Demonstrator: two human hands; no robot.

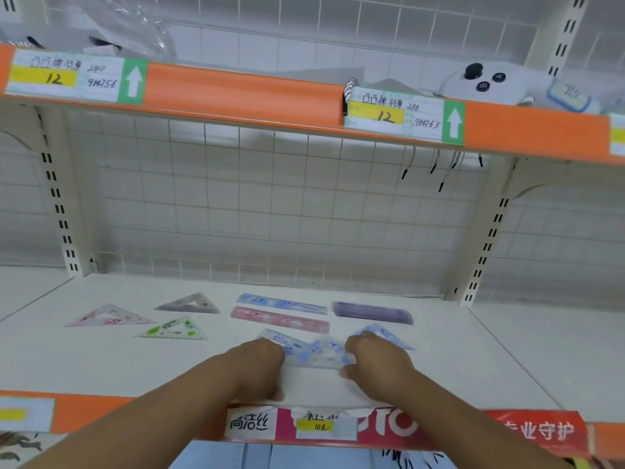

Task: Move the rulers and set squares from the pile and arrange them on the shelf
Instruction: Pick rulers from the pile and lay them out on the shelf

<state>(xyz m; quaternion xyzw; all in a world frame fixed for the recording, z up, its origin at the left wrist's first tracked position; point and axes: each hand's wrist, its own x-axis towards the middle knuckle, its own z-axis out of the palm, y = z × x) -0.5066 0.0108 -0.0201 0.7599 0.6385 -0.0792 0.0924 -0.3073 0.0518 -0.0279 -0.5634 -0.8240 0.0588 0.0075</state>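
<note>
Both hands are down on the shelf [473, 350] near its front edge, right in the middle. The left hand [260, 363] has its fingers curled over the left end of the blue set squares [321, 353], and the right hand [375, 360] curls over the right end with its thumb tucked at the near edge, so both are gripping that translucent blue bundle, which lies low against the white shelf board. Behind them, things are laid out flat in a row. On the left sit a pink set square [108, 316], a grey set square [189, 303] further back and a green set square [172, 330] nearer, each apart from the others. In the centre a blue ruler [282, 303] lies just behind a pink ruler [280, 319], the two parallel and close together. To the right there is a stack of purple rulers [372, 312]. Overhead, the upper shelf's orange strip [243, 93] carries handwritten price labels [392, 116].
</note>
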